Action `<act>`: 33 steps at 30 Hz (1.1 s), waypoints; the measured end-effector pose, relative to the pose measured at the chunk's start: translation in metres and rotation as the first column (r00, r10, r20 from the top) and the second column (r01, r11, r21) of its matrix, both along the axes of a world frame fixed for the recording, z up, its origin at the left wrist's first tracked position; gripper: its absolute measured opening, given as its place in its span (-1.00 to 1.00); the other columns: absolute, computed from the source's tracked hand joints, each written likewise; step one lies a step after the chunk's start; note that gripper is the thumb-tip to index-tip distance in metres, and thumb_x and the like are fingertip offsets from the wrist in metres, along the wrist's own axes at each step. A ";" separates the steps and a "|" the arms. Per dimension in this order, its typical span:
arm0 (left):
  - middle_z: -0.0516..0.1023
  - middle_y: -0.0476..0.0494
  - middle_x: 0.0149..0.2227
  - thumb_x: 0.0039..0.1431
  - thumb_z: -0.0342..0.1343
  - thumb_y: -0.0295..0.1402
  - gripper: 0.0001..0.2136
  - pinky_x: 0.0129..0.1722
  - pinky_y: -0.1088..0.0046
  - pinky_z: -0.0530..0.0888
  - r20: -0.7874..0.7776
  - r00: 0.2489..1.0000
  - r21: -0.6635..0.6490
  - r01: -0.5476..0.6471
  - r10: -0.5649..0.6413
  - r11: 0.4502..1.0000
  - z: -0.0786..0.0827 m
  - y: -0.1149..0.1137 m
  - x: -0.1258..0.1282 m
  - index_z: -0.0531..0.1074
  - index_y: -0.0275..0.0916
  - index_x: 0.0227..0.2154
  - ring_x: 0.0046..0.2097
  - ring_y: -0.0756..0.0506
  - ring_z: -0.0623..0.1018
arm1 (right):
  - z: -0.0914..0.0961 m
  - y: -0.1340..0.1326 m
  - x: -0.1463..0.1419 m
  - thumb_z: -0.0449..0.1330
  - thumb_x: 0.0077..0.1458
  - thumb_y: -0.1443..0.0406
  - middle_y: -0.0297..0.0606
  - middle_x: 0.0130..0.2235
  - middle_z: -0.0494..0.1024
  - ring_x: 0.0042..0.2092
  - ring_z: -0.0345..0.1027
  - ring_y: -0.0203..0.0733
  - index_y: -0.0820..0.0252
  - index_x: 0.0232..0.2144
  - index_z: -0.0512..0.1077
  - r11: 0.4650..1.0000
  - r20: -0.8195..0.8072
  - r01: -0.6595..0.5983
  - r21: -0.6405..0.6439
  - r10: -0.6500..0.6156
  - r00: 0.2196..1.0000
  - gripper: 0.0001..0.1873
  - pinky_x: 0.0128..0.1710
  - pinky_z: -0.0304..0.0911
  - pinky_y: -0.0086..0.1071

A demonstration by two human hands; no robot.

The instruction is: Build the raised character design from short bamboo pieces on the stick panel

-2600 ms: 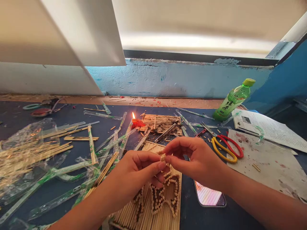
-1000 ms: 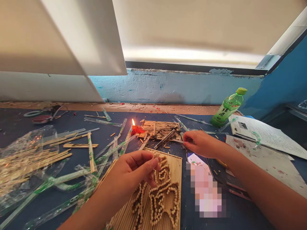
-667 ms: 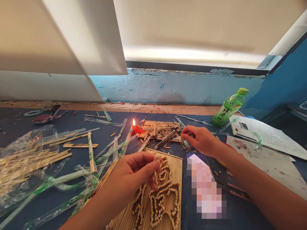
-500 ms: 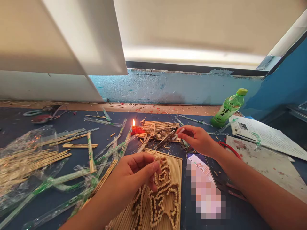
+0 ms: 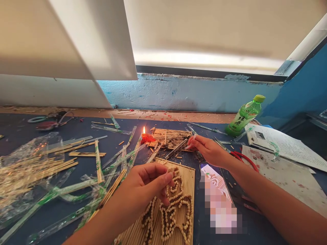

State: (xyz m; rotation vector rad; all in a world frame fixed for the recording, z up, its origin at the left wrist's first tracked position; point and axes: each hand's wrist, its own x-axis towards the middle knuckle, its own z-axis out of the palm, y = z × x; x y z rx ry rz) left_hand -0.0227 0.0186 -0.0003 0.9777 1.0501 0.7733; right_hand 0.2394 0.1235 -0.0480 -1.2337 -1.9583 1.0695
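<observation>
My left hand (image 5: 153,182) is closed in a pinch above a panel of pale wooden sticks (image 5: 187,170). Whatever its fingertips hold is too small to make out. Rows of small round wooden pieces (image 5: 167,234) form curved outlines on that panel, partly hidden under the hand. In my right hand (image 5: 208,149), a whitish translucent glue stick (image 5: 190,146) is gripped between thumb and fingers. It points over the right end of a smaller, charred stick panel (image 5: 171,134). A narrow metal-looking strip (image 5: 176,149) lies across this one, and a lit red candle (image 5: 147,137) burns at its left.
Chopsticks (image 5: 61,166) and clear wrappers (image 5: 76,214) cover the left side. A phone (image 5: 217,190) lies right of the stick panel. Red-handled pliers (image 5: 245,160), papers (image 5: 293,146) and a green tea bottle (image 5: 244,117) are at the right. A wall stands behind.
My right hand has closed more around the glue stick and turned it slightly, lowering its tip. The left hand holds nearly the same pinch. The view has shifted slightly.
</observation>
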 end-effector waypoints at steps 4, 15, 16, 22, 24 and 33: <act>0.59 0.03 -0.41 0.14 0.36 -0.19 -0.78 -0.41 0.50 0.48 -0.005 1.000 0.000 0.017 -0.017 1.000 0.000 0.000 -0.001 0.55 -0.24 -0.38 -0.50 0.03 0.54 | -0.002 0.002 0.001 -0.03 0.39 -0.02 -0.21 -0.17 0.64 -0.06 0.53 -0.08 0.07 -0.20 0.41 0.998 -0.053 0.007 -0.057 -0.010 0.999 -0.62 0.07 0.36 -0.16; 0.60 0.01 -0.42 0.08 0.38 -0.13 -0.74 -0.43 0.47 0.53 -0.024 1.000 -0.019 0.018 -0.019 1.000 -0.002 0.004 0.000 0.56 -0.22 -0.38 -0.51 0.01 0.53 | 0.006 0.004 0.003 -0.04 0.36 -0.08 -0.24 -0.26 0.62 -0.11 0.57 -0.09 0.04 -0.30 0.35 0.972 -0.138 0.047 -0.232 -0.080 0.987 -0.59 -0.01 0.45 -0.15; 0.60 0.00 -0.42 0.08 0.37 -0.12 -0.74 -0.43 0.46 0.53 -0.025 0.999 -0.017 0.020 -0.021 1.000 -0.002 0.004 0.000 0.56 -0.22 -0.38 -0.51 0.00 0.53 | 0.007 0.004 0.003 -0.04 0.36 -0.09 -0.24 -0.28 0.63 -0.10 0.57 -0.09 0.04 -0.31 0.34 0.969 -0.144 0.050 -0.242 -0.087 0.986 -0.58 -0.01 0.46 -0.16; 0.59 0.01 -0.41 0.12 0.36 -0.15 -0.76 -0.43 0.48 0.54 -0.009 0.999 -0.017 0.036 -0.036 0.999 -0.005 0.001 -0.001 0.57 -0.24 -0.38 -0.50 0.02 0.52 | 0.018 0.000 0.006 0.00 0.30 -0.17 -0.16 -0.24 0.66 -0.12 0.58 -0.09 0.07 -0.36 0.33 0.964 -0.148 0.081 -0.253 -0.121 0.982 -0.51 -0.13 0.48 -0.22; 0.59 0.00 -0.40 0.17 0.34 -0.17 -0.77 -0.42 0.49 0.54 0.008 0.999 -0.015 0.046 -0.046 0.999 -0.005 0.001 -0.002 0.57 -0.24 -0.36 -0.49 0.03 0.52 | 0.025 -0.001 0.009 0.07 0.25 -0.17 -0.19 -0.26 0.64 -0.20 0.55 -0.11 0.09 -0.38 0.39 0.971 -0.128 0.106 -0.214 -0.135 0.982 -0.51 -0.26 0.45 -0.29; 0.58 0.01 -0.41 0.16 0.35 -0.23 -0.78 -0.46 0.53 0.52 0.070 0.996 -0.012 0.050 -0.049 0.999 -0.002 0.000 0.003 0.50 -0.27 -0.40 -0.52 0.08 0.47 | 0.057 0.019 -0.028 0.28 0.17 0.06 -0.26 -0.33 0.60 -0.35 0.44 -0.22 0.09 -0.26 0.52 0.994 -0.212 0.110 -0.014 -0.111 0.971 -0.75 -0.31 0.36 -0.29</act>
